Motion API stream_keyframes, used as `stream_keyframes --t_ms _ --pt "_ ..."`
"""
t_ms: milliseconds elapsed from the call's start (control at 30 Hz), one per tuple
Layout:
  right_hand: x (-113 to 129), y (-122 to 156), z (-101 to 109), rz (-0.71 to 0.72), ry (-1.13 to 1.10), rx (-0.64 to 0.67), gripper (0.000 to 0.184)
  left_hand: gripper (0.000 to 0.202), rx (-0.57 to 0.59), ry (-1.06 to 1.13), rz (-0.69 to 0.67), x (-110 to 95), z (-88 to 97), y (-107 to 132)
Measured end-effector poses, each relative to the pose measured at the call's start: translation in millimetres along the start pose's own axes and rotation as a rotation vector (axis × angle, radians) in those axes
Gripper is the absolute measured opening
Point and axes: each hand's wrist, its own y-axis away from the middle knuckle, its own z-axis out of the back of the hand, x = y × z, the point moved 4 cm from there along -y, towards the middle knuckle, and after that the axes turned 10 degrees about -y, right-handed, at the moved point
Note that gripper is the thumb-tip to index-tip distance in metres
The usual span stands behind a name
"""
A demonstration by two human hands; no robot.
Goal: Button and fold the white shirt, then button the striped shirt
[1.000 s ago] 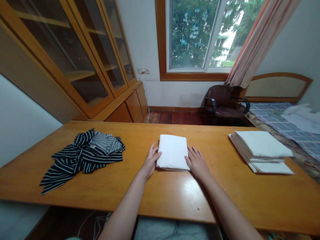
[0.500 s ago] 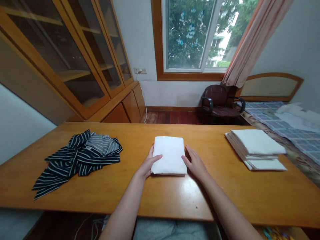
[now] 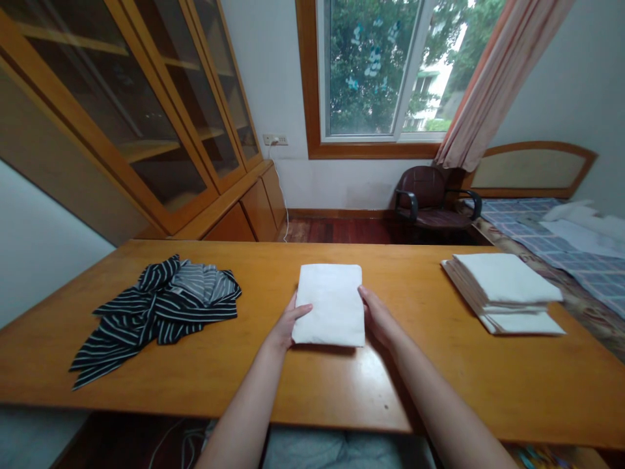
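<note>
A folded white cloth is in the middle of the long wooden table, its near edge raised slightly with a shadow beneath. My left hand grips its left side, thumb on top and fingers underneath. My right hand holds its right side the same way, fingers tucked under the cloth. To the right lies a stack of folded white cloths. At the left lies a crumpled black-and-white striped garment.
A glass-fronted wooden cabinet runs along the left wall. Beyond the table are a window, a dark armchair and a bed with a checked cover at the right. A pink curtain hangs by the window.
My hands went from lying flat beside the folded cloth to gripping its two sides. The cloth's near edge has come up off the table a little.
</note>
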Motion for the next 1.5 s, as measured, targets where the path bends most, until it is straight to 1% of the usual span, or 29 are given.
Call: stream_keyframes --t_ms 133,233,433,600,800,900,1000,1100,1167,1233,1300,1400,1467,1500 --pt "-9 -1 -2 -0.092 -0.274 -0.035 0.064 0.093 -0.005 0.027 -0.003 1 0.8 0" --pt "-11 3 2 -0.118 -0.381 -0.071 0.059 0.093 -0.007 0.018 -0.005 2 0.1 -1" --pt "-13 9 4 -0.193 -0.422 0.009 0.053 0.093 0.027 0.011 0.029 4 -1.5 -1" --pt "-10 11 -5 -0.243 -0.433 0.104 0.043 0.094 0.051 0.011 0.027 7 0.5 -2" --pt "2 19 -15 -0.195 -0.485 0.153 0.048 0.095 0.055 0.036 0.032 6 -2.5 -1" --pt "4 23 -15 -0.182 -0.514 0.124 0.046 0.091 0.074 0.053 0.031 3 -6.1 -1" --pt "4 23 -6 -0.179 -0.52 0.02 0.044 0.078 0.077 0.084 -0.004 2 -6.7 -4" --pt "10 19 13 -0.138 -0.524 -0.125 0.042 0.065 0.044 0.107 -0.051 3 -2.4 -9" --pt "19 15 34 -0.088 -0.524 -0.249 0.039 0.058 0.04 0.113 -0.061 4 0.1 -11" --pt "33 11 59 -0.007 -0.534 -0.388 0.036 0.053 0.043 0.118 -0.061 5 1.4 -12" --pt "50 7 88 0.121 -0.562 -0.521 0.034 0.049 0.041 0.117 -0.059 6 1.8 -12" --pt "79 5 133 0.361 -0.58 -0.677 0.034 0.047 0.033 0.109 -0.054 5 1.5 -12" --pt "96 7 162 0.472 -0.576 -0.767 0.033 0.047 0.029 0.108 -0.052 5 1.2 -12" --pt "103 8 176 0.505 -0.571 -0.818 0.032 0.047 0.027 0.109 -0.053 5 1.0 -12"
